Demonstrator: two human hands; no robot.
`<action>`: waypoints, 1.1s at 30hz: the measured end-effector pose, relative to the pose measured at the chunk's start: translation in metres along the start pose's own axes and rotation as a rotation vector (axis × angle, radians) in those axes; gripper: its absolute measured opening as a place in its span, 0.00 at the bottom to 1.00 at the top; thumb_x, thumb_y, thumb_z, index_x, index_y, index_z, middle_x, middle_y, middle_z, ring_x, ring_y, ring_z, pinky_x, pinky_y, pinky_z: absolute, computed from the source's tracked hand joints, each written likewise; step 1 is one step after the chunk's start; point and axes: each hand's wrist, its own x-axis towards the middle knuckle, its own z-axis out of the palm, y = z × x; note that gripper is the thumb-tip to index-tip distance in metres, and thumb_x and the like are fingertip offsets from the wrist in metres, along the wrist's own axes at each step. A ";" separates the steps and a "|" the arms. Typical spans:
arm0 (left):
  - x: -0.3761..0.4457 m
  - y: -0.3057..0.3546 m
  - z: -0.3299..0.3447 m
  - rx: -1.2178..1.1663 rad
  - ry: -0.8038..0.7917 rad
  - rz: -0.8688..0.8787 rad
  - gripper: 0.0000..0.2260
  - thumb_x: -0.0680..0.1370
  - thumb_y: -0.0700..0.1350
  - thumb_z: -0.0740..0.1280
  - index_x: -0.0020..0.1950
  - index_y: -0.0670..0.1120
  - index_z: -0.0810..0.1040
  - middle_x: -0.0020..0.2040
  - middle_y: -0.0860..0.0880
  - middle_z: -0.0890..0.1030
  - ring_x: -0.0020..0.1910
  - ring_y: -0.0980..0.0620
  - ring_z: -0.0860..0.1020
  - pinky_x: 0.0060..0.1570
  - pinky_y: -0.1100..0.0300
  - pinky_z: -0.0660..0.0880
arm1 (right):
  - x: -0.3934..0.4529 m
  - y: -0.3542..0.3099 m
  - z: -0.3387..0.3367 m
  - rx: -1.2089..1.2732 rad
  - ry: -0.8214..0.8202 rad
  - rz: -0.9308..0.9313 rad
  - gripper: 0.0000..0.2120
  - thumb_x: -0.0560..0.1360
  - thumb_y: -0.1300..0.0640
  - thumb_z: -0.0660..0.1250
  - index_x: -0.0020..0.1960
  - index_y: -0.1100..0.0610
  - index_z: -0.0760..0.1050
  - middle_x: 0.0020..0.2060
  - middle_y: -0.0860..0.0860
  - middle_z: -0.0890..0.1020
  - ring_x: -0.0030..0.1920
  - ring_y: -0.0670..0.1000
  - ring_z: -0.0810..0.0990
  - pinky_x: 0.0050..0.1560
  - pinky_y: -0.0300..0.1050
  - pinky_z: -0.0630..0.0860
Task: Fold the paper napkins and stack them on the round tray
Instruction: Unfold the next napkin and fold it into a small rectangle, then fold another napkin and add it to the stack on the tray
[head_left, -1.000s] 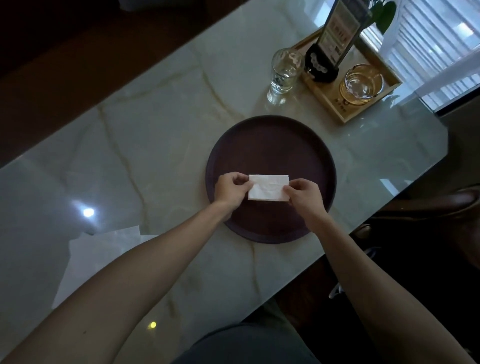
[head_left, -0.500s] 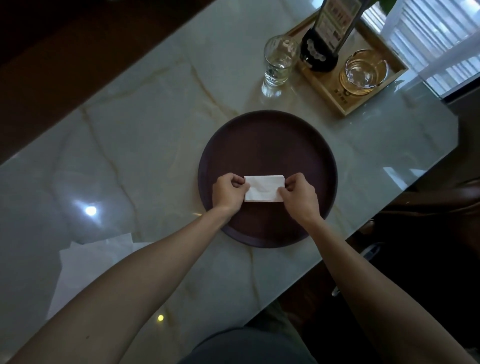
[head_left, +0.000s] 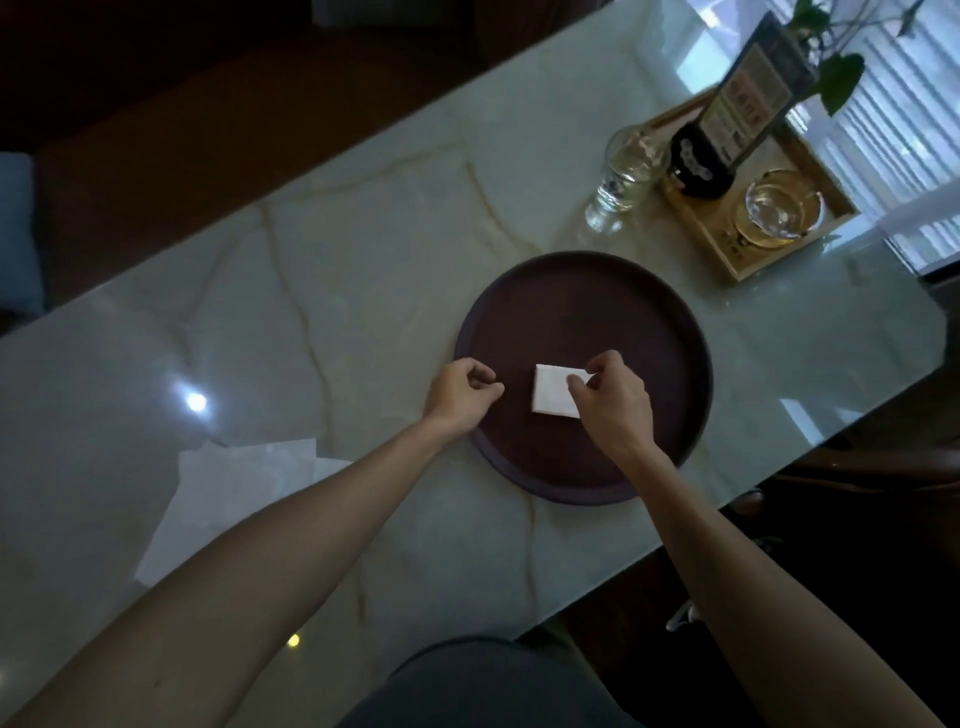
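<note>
White folded napkin (head_left: 553, 396), light and limp on the round tray (head_left: 582, 291): right hand (head_left: 613, 400) pinches its edge, left hand (head_left: 460, 395) curled empty; lift by folded edge.

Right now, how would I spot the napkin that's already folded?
Find the dark round tray on the marble table. On it lies the folded napkin, a small white square under the right hand. The unfolded napkins are bigger and lie off the tray.
</note>
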 end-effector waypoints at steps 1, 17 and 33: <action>-0.005 -0.004 -0.014 -0.017 0.007 0.008 0.07 0.72 0.43 0.77 0.46 0.48 0.81 0.35 0.54 0.78 0.40 0.48 0.84 0.48 0.54 0.81 | -0.002 -0.012 0.004 -0.006 -0.031 -0.040 0.15 0.77 0.49 0.68 0.59 0.55 0.74 0.51 0.52 0.82 0.53 0.55 0.80 0.51 0.49 0.75; -0.123 -0.154 -0.226 -0.234 0.337 -0.163 0.21 0.72 0.51 0.78 0.61 0.47 0.80 0.58 0.49 0.80 0.58 0.51 0.79 0.53 0.60 0.73 | -0.099 -0.185 0.155 -0.353 -0.529 -0.457 0.32 0.74 0.48 0.73 0.73 0.57 0.67 0.69 0.58 0.74 0.67 0.58 0.74 0.64 0.48 0.69; -0.177 -0.301 -0.245 -0.023 0.293 -0.298 0.30 0.69 0.51 0.79 0.68 0.44 0.76 0.66 0.42 0.76 0.63 0.44 0.78 0.58 0.56 0.74 | -0.168 -0.187 0.278 -0.499 -0.544 -0.470 0.32 0.74 0.51 0.73 0.74 0.58 0.65 0.67 0.58 0.74 0.63 0.61 0.77 0.60 0.56 0.77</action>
